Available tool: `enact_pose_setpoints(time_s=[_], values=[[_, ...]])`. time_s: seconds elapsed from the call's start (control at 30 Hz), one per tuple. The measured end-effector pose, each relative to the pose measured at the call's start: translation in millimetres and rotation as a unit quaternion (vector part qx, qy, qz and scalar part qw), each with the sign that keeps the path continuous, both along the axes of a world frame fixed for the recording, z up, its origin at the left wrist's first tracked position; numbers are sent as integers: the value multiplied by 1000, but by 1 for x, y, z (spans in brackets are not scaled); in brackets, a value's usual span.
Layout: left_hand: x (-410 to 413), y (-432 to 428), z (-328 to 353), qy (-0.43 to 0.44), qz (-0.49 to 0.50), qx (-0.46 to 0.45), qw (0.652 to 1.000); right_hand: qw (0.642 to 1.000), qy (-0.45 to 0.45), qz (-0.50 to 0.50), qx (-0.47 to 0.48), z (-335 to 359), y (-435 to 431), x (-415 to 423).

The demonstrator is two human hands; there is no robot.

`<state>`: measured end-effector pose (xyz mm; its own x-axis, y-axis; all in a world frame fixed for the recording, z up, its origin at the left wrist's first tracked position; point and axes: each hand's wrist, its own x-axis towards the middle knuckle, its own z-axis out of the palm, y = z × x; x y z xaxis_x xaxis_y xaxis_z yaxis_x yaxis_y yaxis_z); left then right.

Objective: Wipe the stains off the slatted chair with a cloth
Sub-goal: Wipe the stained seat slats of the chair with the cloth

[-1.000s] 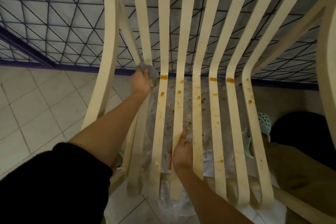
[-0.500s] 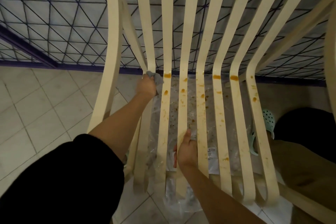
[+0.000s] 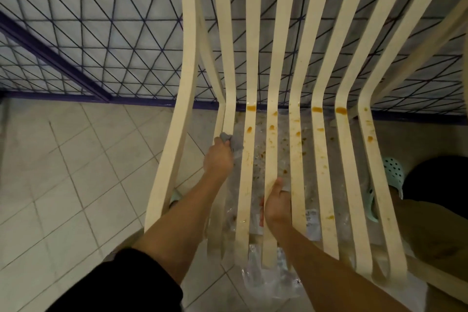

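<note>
head view: left hand bunches the grey cloth against the leftmost seat slat of the slatted chair, just below the backrest bend. right hand curls round a middle slat nearer the front, bracing. slats run straight away from the body. orange stains sit on the slats right of the cloth, so the left hand is nearer; next stroke probably shifts one slat right.
</note>
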<state>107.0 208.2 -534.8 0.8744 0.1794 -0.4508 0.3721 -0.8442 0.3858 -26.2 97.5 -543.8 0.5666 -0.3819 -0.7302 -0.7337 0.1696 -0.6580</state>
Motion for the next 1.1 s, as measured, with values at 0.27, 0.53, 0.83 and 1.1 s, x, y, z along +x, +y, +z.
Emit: enact_pose_setpoints(time_s=[0.27,0.53,0.83,1.1], values=[[-71,15,-1,-14,36,-45,998,999,14,10,-44,-6,-1,4],[-153,28,13,-48,54,-110,991,998,5,19,-55,-5,1,3],[-166,31,8,-44,71,-141,987,999,6,31,-44,9,1,3],[-122,20,11,-21,16,-59,998,995,-14,29,-92,9,3,2]])
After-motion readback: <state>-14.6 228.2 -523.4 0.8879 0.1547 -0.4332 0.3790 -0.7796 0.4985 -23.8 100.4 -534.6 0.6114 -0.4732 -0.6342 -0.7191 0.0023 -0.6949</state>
